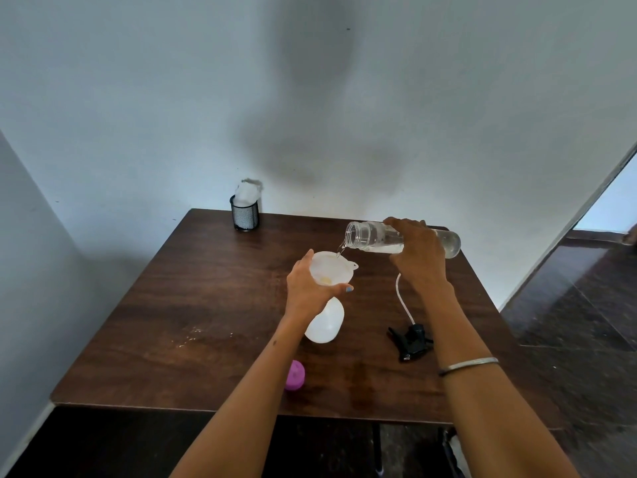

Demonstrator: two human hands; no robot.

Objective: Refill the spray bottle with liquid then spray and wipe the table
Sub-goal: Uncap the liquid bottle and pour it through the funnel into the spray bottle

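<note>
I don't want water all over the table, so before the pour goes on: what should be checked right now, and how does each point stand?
1. Funnel seated in the white spray bottle: ok; it sits on the neck, held by the left hand.
2. Stream from the clear water bottle lands inside the funnel: ok.
3. Right hand has a firm hold on the clear water bottle: ok; it grips round the middle.
4. Fill level in the white spray bottle: cannot tell; its wall is opaque.
5. Spray head within reach for refitting: ok; it lies on the table.
6. Spilled water on the table: cannot tell.
</note>
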